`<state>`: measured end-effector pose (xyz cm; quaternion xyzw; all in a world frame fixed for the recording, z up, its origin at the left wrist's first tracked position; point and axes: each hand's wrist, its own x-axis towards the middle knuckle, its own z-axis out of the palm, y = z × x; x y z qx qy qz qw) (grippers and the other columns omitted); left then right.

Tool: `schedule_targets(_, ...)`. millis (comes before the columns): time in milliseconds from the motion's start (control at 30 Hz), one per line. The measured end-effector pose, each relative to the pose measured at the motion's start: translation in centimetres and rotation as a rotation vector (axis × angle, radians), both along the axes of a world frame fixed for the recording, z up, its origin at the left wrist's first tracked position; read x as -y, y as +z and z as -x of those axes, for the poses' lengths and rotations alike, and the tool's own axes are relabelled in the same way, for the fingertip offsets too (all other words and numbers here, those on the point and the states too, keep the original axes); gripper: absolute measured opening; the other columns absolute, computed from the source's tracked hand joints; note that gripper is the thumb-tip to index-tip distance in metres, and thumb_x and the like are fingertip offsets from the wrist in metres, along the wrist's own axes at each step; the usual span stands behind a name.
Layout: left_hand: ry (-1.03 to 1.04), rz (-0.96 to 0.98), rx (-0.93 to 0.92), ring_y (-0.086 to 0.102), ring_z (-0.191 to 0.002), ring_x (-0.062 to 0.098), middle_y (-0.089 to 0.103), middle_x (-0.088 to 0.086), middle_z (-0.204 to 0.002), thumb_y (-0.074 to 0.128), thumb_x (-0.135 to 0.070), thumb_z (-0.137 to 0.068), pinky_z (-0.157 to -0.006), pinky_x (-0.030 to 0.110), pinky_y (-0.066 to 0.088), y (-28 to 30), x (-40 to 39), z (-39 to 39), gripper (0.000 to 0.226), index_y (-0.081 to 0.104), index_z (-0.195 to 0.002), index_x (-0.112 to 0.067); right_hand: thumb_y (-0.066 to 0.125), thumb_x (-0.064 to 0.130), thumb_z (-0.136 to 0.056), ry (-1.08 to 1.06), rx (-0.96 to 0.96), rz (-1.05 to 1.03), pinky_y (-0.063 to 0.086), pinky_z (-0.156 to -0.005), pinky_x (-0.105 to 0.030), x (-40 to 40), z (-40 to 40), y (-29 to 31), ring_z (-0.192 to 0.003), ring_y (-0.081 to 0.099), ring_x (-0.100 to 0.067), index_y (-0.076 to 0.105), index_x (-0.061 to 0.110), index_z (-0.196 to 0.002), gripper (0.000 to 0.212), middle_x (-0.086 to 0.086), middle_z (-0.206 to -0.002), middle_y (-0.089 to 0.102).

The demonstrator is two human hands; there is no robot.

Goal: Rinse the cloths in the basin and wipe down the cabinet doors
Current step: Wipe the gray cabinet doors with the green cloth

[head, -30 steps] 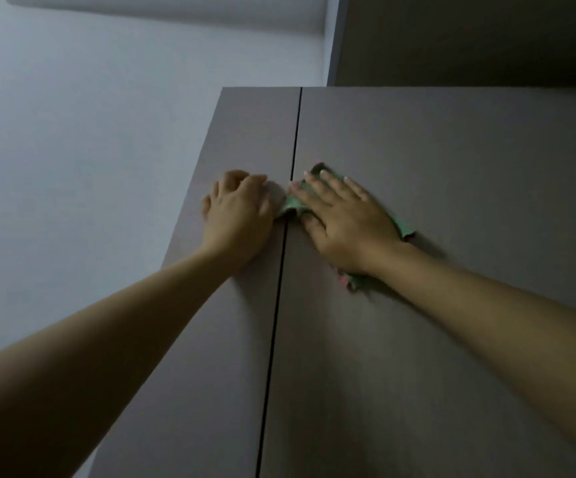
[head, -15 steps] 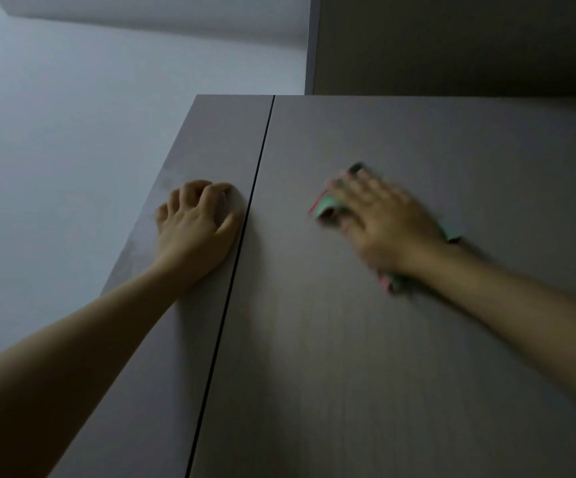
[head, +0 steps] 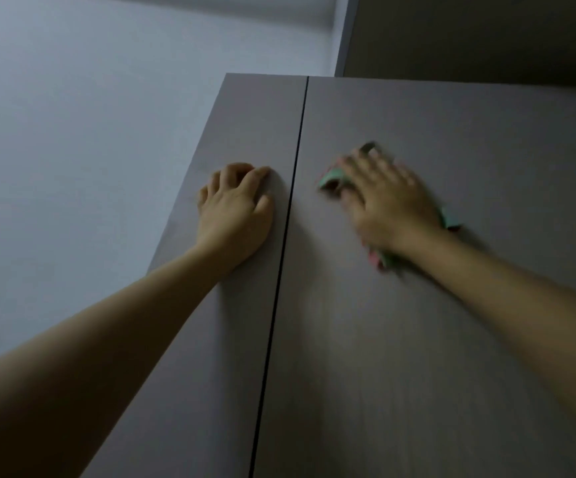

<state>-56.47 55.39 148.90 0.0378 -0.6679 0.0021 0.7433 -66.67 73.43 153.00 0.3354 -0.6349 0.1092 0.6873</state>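
Two bare forearms in frame, one from lower left, one from lower right. No sleeves visible on either, no cuffs anywhere up to the frame edge. No watch, bracelet or band at either wrist. Left hand: no rings visible, nails short, no gloves. Right hand: motion-blurred, gloveless; rings or nail detail can't be made out. Dim lighting, fine detail lost on both arms.

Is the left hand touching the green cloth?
Apart. The head view shows the left hand on the left door, with the dark seam between it and the green cloth.
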Motion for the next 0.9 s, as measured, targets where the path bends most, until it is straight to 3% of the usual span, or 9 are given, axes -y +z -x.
schedule_targets(100, -0.165, 0.015, 0.022, 0.025, -0.136, 0.021, 0.034, 0.002, -0.147, 0.044, -0.018, -0.094, -0.112, 0.033, 0.015, -0.4, -0.1, -1.0, 0.051, 0.039, -0.144, -0.025, 0.015, 0.042, -0.101, -0.025, 0.108, 0.150, -0.005, -0.119, -0.036, 3.4, -2.2, 1.8, -0.147, -0.003, -0.019, 0.003, 0.023, -0.152, 0.056, 0.000, -0.160, 0.000)
schedule_targets(233, -0.070, -0.077, -0.058, 0.017, -0.142, 0.027, 0.021, 0.007, -0.154, 0.036, -0.028, -0.090, -0.115, 0.039, 0.008, -2.8, 1.7, -2.6, 0.058, 0.031, -0.147, -0.025, 0.012, 0.044, -0.095, 0.035, -0.112, -0.204, -0.005, -0.118, -0.032, 6.7, -3.5, -4.4, -0.147, 0.000, -0.013, 0.008, 0.028, -0.152, 0.059, 0.007, -0.160, 0.004)
schedule_targets(333, -0.089, -0.278, -0.061, 0.014, -0.143, 0.028, 0.011, 0.009, -0.156, 0.038, -0.025, -0.098, -0.115, 0.041, 0.009, -5.4, 3.8, -3.7, 0.058, 0.015, -0.152, -0.024, 0.014, 0.045, -0.095, 0.018, -0.085, -0.149, -0.002, -0.116, -0.032, 6.3, -3.4, -1.6, -0.147, 0.003, -0.013, 0.011, 0.029, -0.152, 0.059, 0.006, -0.160, 0.007)
schedule_targets(433, -0.243, -0.364, 0.008, 0.027, -0.138, 0.029, 0.020, 0.009, -0.154, 0.032, -0.031, -0.102, -0.112, 0.040, 0.022, -8.1, 5.4, -3.9, 0.055, 0.011, -0.152, -0.023, 0.016, 0.041, -0.101, -0.006, 0.060, 0.048, -0.005, -0.118, -0.036, 9.2, -5.3, 2.5, -0.147, -0.003, -0.017, 0.004, 0.026, -0.152, 0.055, 0.003, -0.160, 0.001)
schedule_targets(533, -0.411, -0.465, 0.105, 0.039, -0.133, 0.029, 0.038, 0.011, -0.149, 0.023, -0.043, -0.102, -0.107, 0.036, 0.028, -9.3, 6.5, -3.4, 0.053, 0.019, -0.150, -0.021, 0.014, 0.041, -0.102, 0.015, -0.036, -0.139, -0.006, -0.119, -0.038, 13.7, -7.8, -0.1, -0.147, -0.005, -0.017, 0.002, 0.028, -0.152, 0.053, 0.004, -0.160, -0.002)
schedule_targets(633, -0.469, -0.456, 0.085, 0.046, -0.125, 0.028, 0.048, 0.013, -0.139, 0.022, -0.045, -0.102, -0.099, 0.034, 0.033, -9.6, 6.8, -3.1, 0.051, 0.032, -0.143, -0.017, 0.019, 0.039, -0.102, 0.018, -0.189, -0.371, -0.005, -0.117, -0.033, 13.6, -7.5, -3.2, -0.147, -0.002, -0.013, 0.006, 0.033, -0.151, 0.052, 0.009, -0.160, 0.002)
schedule_targets(800, -0.526, -0.470, 0.108, 0.051, -0.118, 0.028, 0.052, 0.012, -0.135, 0.022, -0.049, -0.101, -0.098, 0.037, 0.039, -9.9, 6.8, -3.3, 0.051, 0.032, -0.140, -0.018, 0.016, 0.041, -0.102, -0.013, -0.048, -0.188, -0.004, -0.118, -0.036, 15.5, -8.7, 1.7, -0.147, -0.002, -0.015, 0.006, 0.035, -0.151, 0.051, 0.006, -0.160, 0.001)
schedule_targets(900, -0.541, -0.451, 0.078, 0.053, -0.114, 0.027, 0.054, 0.013, -0.131, 0.024, -0.048, -0.101, -0.088, 0.032, 0.039, -9.8, 6.9, -3.3, 0.049, 0.034, -0.138, -0.017, 0.012, 0.044, -0.100, 0.004, -0.108, -0.273, -0.005, -0.118, -0.035, 15.5, -8.7, -1.4, -0.147, -0.003, -0.015, 0.006, 0.035, -0.151, 0.052, 0.007, -0.160, 0.001)
